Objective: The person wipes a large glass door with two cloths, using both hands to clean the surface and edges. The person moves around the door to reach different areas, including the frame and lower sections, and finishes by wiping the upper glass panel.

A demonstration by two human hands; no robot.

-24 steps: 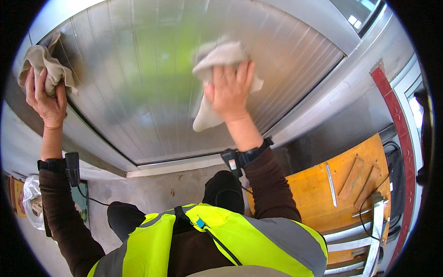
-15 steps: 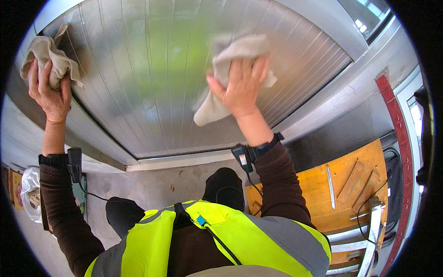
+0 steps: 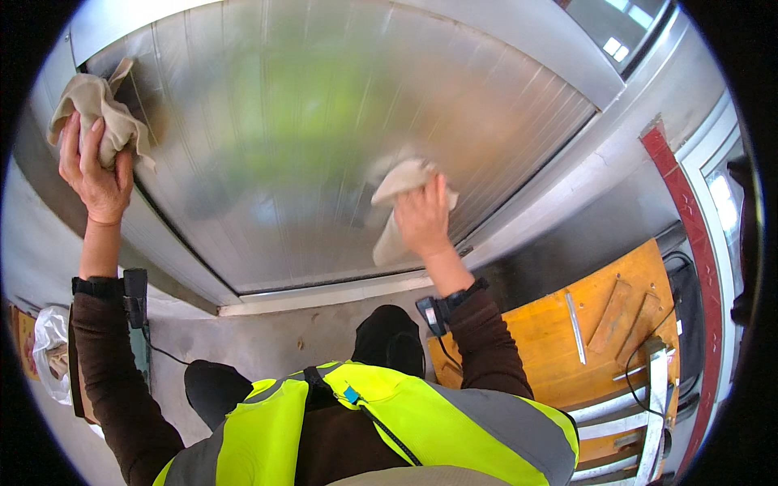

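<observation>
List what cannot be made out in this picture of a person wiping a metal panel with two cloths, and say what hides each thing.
- Right hand, head view: its palm is hidden against the beige cloth, which is motion-blurred.
- Left hand: how much of the crumpled cloth touches the metal panel cannot be told.
- Panel's reflection: smeared green and orange, no detail.
- Orange board: the small parts on it are too small and bent by the fisheye rim.

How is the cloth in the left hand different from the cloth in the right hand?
The left cloth is bunched at the metal panel's upper left edge; the right cloth lies flatter, lower on its middle, one end hanging down. The left hand grips from below; the right hand presses on top. Both cloths are beige.
</observation>
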